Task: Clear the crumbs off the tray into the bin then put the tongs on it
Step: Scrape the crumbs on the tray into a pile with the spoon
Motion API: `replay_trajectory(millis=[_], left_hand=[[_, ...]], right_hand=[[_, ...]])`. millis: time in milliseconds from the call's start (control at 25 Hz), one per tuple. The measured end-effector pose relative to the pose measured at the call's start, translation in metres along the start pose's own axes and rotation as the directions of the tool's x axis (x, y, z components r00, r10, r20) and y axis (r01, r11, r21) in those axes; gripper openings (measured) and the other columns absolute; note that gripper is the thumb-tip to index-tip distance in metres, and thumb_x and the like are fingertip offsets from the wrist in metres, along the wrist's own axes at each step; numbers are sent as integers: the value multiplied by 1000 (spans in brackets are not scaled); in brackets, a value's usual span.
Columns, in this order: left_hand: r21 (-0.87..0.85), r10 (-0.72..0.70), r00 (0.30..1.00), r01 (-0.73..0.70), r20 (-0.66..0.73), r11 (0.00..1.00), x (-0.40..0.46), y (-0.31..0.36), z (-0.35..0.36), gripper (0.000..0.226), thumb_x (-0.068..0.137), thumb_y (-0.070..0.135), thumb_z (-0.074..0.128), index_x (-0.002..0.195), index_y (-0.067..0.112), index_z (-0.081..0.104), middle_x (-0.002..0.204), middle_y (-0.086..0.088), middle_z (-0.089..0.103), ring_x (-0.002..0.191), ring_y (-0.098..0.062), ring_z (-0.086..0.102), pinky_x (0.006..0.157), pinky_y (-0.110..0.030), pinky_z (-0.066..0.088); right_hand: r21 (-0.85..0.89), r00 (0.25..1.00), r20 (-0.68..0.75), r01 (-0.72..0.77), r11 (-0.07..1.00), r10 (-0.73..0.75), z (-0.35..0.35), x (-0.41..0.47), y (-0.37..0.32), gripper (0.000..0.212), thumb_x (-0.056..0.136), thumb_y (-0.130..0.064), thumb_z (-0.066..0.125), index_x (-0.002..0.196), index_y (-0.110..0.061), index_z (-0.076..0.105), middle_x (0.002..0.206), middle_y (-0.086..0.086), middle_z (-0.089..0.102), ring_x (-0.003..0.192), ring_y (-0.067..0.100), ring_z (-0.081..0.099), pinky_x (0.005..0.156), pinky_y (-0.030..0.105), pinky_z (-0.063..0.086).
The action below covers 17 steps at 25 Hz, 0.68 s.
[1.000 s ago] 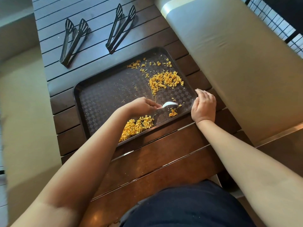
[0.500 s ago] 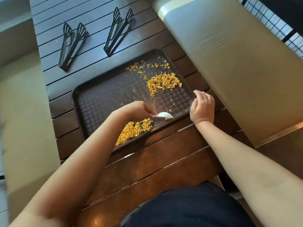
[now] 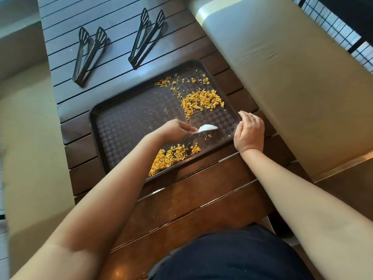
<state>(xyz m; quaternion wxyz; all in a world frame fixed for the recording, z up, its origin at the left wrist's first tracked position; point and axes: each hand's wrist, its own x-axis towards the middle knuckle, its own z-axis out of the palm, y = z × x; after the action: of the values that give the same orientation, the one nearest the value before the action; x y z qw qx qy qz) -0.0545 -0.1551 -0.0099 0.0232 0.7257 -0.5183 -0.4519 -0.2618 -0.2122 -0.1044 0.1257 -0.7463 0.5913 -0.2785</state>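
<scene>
Orange flaky crumbs (image 3: 169, 157) piling at the near rim of the dark checkered plastic tray (image 3: 129, 126), light and brittle. Left hand (image 3: 175, 130) pinching a small white scraper (image 3: 207, 128) over the middle; right hand (image 3: 249, 131) loosely curled, steadying the right rim. Further back, second crumb heap (image 3: 201, 103) waiting. Beyond, two black stiff plastic tongs (image 3: 89, 55) lying on the slatted wooden table (image 3: 121, 21); probably best grasping mid-arm. No bin showing.
</scene>
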Motion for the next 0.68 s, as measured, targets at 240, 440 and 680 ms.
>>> replay_trajectory(millis=[240,440,680], left_hand=[[105,21,998,-27,54,994,-5,7,-11,30,95,15,47,117,25,65,84,11,60,61,-4,45,59,-16,39],[175,150,987,-137,-65,975,10,34,13,29,95,22,49,117,32,65,100,8,68,69,-9,58,62,-21,47],[318,86,996,-83,6,945,-1,20,0,31,92,17,50,112,32,68,97,11,66,78,-7,58,69,-23,46]], right_hand=[[-11,1000,-1,3,1000,-3,1,0,1,48,83,-20,30,112,-1,63,110,16,66,103,37,57,93,46,41],[-14,1000,17,-5,1000,5,1,-1,0,50,83,-21,28,113,-1,62,112,17,65,105,37,57,94,45,40],[-12,1000,14,-4,1000,4,1,0,2,49,82,-21,29,112,-1,63,112,16,65,104,37,57,93,44,40]])
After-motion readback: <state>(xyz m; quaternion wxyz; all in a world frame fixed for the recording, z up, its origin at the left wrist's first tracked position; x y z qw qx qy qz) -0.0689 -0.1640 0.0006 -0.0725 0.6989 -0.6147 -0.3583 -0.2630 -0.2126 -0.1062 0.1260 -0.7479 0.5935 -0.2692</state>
